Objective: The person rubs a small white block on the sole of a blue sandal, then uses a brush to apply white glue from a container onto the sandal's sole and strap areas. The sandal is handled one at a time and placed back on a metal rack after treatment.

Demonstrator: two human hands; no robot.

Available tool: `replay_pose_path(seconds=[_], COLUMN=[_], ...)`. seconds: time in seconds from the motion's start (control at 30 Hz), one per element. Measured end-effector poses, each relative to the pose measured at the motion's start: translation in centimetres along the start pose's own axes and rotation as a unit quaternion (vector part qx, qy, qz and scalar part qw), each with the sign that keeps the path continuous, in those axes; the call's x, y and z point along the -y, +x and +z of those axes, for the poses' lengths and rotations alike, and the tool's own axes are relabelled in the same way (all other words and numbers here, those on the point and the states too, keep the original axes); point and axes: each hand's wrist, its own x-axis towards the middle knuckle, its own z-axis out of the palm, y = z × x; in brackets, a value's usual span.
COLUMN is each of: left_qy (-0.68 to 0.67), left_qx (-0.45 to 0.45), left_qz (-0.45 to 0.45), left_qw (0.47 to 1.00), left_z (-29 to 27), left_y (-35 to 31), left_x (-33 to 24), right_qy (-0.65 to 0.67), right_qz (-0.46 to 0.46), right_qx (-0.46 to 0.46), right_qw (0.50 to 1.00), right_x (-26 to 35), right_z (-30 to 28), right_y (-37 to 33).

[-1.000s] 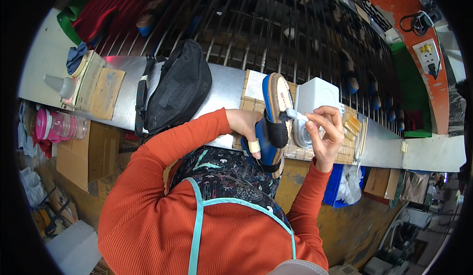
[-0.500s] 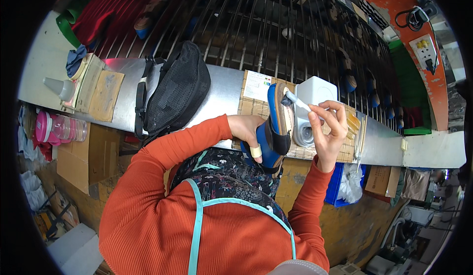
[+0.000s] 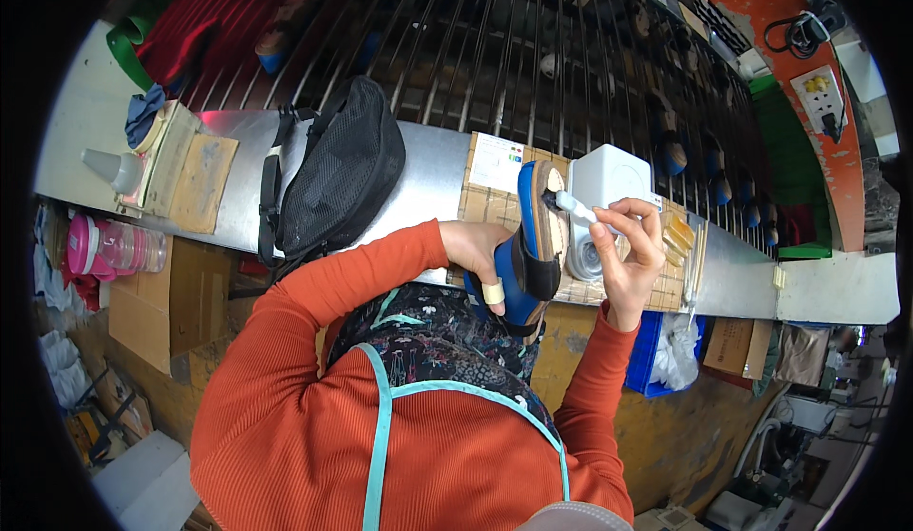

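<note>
My left hand (image 3: 478, 257) is closed round a dark shoe (image 3: 542, 280) on a blue last, and a pale band wraps its thumb. The shoe's sole side (image 3: 552, 231) faces up and right, with blue showing along its left edge. Between the fingertips of my right hand (image 3: 630, 251) is a brush with a pale handle (image 3: 576, 207). Its dark tip meets the far part of the sole. Just behind the brush stands a white plastic container (image 3: 611, 179). Part of a round, glossy item (image 3: 584, 260) shows between shoe and right hand.
Under the shoe lies a brown gridded board (image 3: 482, 210) with a printed card (image 3: 495, 162). Yellowish blocks (image 3: 677, 236) and thin sticks (image 3: 697, 263) lie to the right. A black mesh bag (image 3: 344, 170) rests left. Beyond, metal rollers (image 3: 456, 84) carry shoes; a blue crate (image 3: 656, 355) stands below.
The brush has shifted slightly down and to the left along the sole, with my right hand lowering a little. My left hand and the shoe have barely moved.
</note>
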Motion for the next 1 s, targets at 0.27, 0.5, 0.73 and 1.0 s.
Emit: replay_pose_path(seconds=[0.27,0.5,0.73,1.0], left_qy=[-0.038,-0.054,-0.087,-0.096], left_qx=[0.028,0.056,0.081,0.076], left_qz=[0.006,-0.011,-0.029,-0.030], left_qw=[0.999,0.997,0.993,0.992], left_z=[0.2,0.3,0.5,0.5], left_y=[0.0,0.3,0.5,0.5], left_x=[-0.2,0.4,0.8,0.4], right_qy=[0.038,0.056,0.047,0.034], right_qz=[0.032,0.040,0.031,0.028], right_qx=[0.007,0.010,0.027,0.002], right_qw=[0.999,0.998,0.998,0.999], right_x=[-0.5,-0.8,-1.0,-0.9], right_z=[0.1,-0.2,-1.0,-0.8], right_y=[-1.5,-2.6,-3.2,-2.3])
